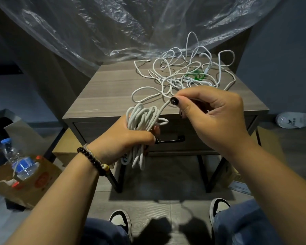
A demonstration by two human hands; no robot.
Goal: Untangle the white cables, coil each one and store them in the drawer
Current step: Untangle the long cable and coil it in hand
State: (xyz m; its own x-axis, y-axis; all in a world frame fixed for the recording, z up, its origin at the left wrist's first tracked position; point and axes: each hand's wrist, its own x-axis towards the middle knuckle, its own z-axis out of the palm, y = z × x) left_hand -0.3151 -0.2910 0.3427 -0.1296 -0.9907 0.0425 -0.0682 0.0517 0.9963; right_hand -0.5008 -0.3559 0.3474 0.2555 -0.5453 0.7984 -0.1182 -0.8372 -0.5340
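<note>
My left hand (131,137) grips the coiled white cable (141,124), loops running near-upright, in front of the closed drawer (193,137). My right hand (207,110) pinches its free strand. Tangled white cables (184,73) lie on the counter (113,89). Bottle (18,161) label unreadable.

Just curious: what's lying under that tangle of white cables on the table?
A green object shows through the tangled cables on the table. The cables cover most of it, so I cannot identify it.

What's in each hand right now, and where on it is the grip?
Left hand grips the coiled white cable around the bundle's middle. Right hand pinches that cable's loose strand just beyond the coil.
</note>
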